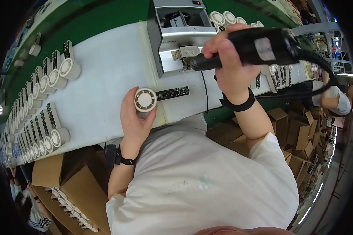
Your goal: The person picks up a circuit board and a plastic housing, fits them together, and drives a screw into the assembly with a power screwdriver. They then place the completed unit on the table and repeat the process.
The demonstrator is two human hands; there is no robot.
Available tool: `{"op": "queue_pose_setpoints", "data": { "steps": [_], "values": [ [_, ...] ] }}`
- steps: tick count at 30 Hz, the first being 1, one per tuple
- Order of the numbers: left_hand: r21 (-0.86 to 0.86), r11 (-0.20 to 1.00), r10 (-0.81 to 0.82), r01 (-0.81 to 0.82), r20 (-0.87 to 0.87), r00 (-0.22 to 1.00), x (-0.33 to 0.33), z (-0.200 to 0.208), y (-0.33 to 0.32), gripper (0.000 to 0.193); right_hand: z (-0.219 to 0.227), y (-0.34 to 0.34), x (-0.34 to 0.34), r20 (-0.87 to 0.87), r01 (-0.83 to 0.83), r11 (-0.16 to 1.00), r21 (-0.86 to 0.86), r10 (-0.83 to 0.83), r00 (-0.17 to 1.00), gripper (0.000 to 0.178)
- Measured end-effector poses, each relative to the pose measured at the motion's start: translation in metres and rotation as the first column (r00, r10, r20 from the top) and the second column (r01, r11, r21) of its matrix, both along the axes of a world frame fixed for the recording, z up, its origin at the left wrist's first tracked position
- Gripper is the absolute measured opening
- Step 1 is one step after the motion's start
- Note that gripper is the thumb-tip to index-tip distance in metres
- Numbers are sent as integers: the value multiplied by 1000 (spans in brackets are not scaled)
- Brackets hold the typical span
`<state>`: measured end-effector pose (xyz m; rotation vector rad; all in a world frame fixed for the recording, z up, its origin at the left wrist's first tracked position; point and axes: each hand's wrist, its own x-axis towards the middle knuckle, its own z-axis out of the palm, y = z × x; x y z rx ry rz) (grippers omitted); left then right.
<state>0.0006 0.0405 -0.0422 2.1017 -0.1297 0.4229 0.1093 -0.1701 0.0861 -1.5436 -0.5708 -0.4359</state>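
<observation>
My left hand (134, 127) is wrapped round a white round part with a slotted, fan-like face (145, 100), resting on the pale tabletop. A narrow strip with a dark circuit board (173, 93) sticks out from it to the right. In my right hand (237, 74) is a black electric screwdriver (259, 46), held level and pointing left. Its tip is at the front of a grey metal box machine (188, 41), beside a small light-coloured block (189, 51). Whether a screw sits on the tip cannot be made out.
Rows of similar white parts with boards (57, 78) line the table's left side, and more (228, 17) stand behind the machine. An open carton (47, 172) holding several sits below left. Cartons (298, 133) pile at right. A thick black cable (325, 64) trails from the screwdriver. Other people are at both sides.
</observation>
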Motion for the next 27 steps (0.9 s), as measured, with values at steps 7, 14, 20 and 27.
{"op": "queue_pose_setpoints", "data": {
  "steps": [7,14,20,27],
  "values": [
    [8,1000,-5,5,4,1000,0,-2,0,68,3,6,0,19,17,998,56,-18,1000,25],
    [11,1000,-2,2,-9,1000,0,-1,-2,68,11,16,-2,-209,78,989,126,-50,977,25],
    [17,1000,-4,4,25,1000,1,-1,-2,68,-12,-15,-13,-125,-114,975,193,140,982,26],
    [4,1000,2,-2,-20,1000,0,-1,-3,69,-20,-11,-26,-189,33,990,138,-6,982,29]
  ]
}}
